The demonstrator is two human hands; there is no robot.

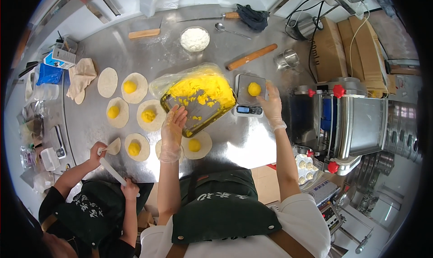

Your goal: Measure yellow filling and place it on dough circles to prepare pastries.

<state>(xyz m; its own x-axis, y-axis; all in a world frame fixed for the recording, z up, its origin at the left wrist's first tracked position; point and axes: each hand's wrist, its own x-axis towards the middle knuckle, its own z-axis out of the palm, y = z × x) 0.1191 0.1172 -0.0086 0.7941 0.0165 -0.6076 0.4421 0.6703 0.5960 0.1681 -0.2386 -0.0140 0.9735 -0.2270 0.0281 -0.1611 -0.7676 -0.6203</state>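
Note:
My left hand [171, 130], in a clear plastic glove, is open at the near-left edge of a metal tray [191, 130], its fingers stretched out. Crumbly yellow filling [205, 87] lies in the tray, heaped toward the far side. My right hand [271, 105], also gloved, is open with fingers apart at the right side of a small digital scale [242, 98]. On the scale's plate rests a yellow filling ball [254, 89], close to my fingertips. Left of the tray lie several flat dough rounds [141, 83], most bearing a yellow ball; another round [205, 146] lies at the tray's near edge.
At my left a co-worker's hands [131, 189] hold a white stick-like tool [112, 171] and a folded dough piece [114, 146]. Farther back are a bowl of white powder [195, 39], a spoon [232, 31] and a rolling pin [251, 56]. A steel roller machine [367, 122] stands right.

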